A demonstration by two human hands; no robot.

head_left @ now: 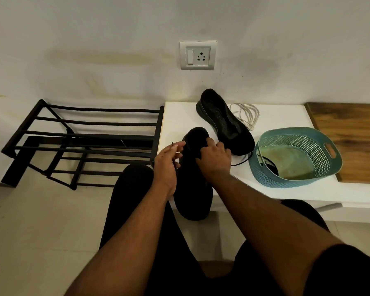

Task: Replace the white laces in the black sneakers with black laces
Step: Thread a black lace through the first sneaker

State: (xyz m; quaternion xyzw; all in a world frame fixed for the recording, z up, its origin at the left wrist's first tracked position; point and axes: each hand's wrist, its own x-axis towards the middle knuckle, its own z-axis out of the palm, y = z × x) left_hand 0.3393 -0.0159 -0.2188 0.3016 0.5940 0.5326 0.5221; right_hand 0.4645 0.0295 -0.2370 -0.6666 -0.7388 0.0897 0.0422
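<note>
A black sneaker [193, 189] stands at the front edge of the white table [282, 116], partly over my lap. My left hand [168, 165] pinches the tip of a black lace [172, 144] beside the shoe's left side. My right hand [215, 159] grips the sneaker's upper near the eyelets. A second black sneaker [224, 122] lies further back on the table with no lace in its eyelets. The white laces [247, 115] lie in a loose pile behind it. Another black lace [242, 160] trails from the second shoe toward the basket.
A teal perforated basket [320, 146] sits right of the shoes with a dark lace inside. A wooden board [355, 137] lies at the far right. A black metal shoe rack [83, 142] stands left of the table. A wall socket [198, 55] is above.
</note>
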